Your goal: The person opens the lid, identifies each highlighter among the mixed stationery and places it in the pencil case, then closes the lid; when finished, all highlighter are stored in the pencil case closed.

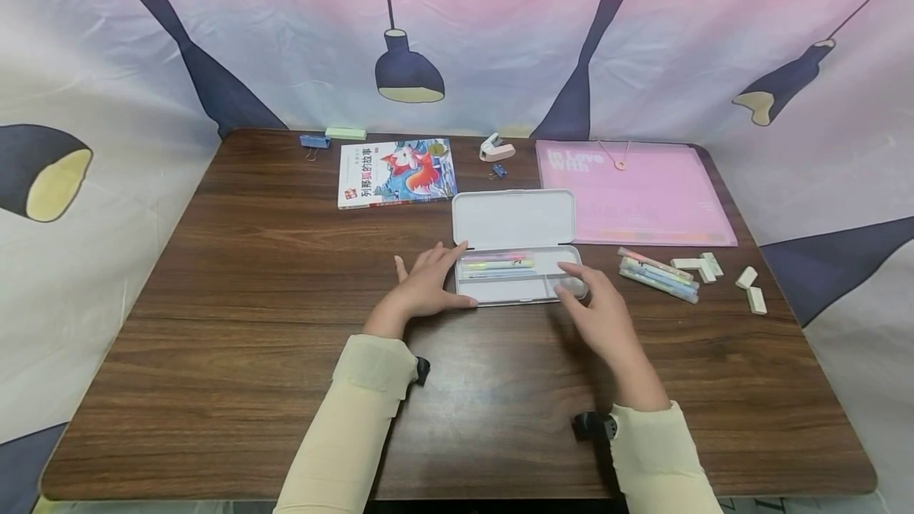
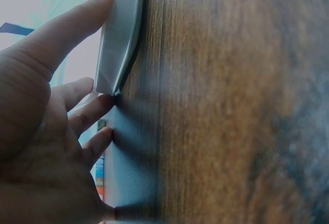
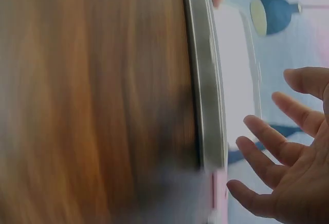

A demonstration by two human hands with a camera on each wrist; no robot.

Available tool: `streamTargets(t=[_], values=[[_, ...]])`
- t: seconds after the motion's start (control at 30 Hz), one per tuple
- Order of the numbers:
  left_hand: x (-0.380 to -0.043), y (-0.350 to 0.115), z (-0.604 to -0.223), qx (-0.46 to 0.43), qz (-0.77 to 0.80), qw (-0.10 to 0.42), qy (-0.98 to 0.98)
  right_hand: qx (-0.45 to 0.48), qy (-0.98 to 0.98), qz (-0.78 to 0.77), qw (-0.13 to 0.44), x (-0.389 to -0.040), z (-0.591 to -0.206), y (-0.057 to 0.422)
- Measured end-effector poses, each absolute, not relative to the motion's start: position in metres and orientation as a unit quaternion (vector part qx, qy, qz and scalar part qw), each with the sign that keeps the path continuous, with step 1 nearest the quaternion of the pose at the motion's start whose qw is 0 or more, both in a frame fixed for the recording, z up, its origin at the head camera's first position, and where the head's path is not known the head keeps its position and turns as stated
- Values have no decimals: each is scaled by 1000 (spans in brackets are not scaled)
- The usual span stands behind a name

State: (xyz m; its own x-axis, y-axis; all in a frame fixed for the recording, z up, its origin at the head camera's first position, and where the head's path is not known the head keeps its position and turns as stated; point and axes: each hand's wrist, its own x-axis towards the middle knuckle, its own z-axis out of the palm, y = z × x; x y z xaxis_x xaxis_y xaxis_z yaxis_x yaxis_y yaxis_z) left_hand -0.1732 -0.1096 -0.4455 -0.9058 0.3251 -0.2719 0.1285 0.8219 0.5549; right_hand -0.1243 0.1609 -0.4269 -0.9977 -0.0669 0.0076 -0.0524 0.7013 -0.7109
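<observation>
A white pencil case [image 1: 512, 219] lies with its lid folded back on the table. Several pens [image 1: 497, 262] in pink, yellow and blue fill its rear compartment. My left hand [image 1: 426, 282] holds the case's left end, thumb at the front corner and index finger at the back corner. In the left wrist view the thumb [image 2: 77, 23] lies along the case wall [image 2: 121, 34], other fingers spread beyond the corner. Over the case's right end is my right hand [image 1: 598, 314], fingers apart and nothing between them. The right wrist view shows its fingers [image 3: 275, 147] loosely bent beside the case [image 3: 205, 75].
Right of the case lie several pens [image 1: 658, 276] and several white eraser-like blocks [image 1: 703, 266]. A pink folder [image 1: 643, 197] is behind them. Toward the back are a picture-covered book [image 1: 397, 173], a blue binder clip [image 1: 315, 141], a smaller clip [image 1: 499, 170] and a pale pink stapler-like item [image 1: 497, 151].
</observation>
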Motion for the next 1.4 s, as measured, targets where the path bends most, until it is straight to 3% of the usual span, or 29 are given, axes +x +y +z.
streamTargets(t=[0.23, 0.63, 1.4], values=[[-173, -110, -444, 120, 273, 186, 936, 21, 942, -336, 11, -123, -427, 202], [-173, -111, -444, 124, 269, 186, 937, 119, 957, -252, 80, -111, -426, 257], [-173, -109, -443, 124, 270, 191, 935, 157, 968, -175, 92, -102, -432, 276]])
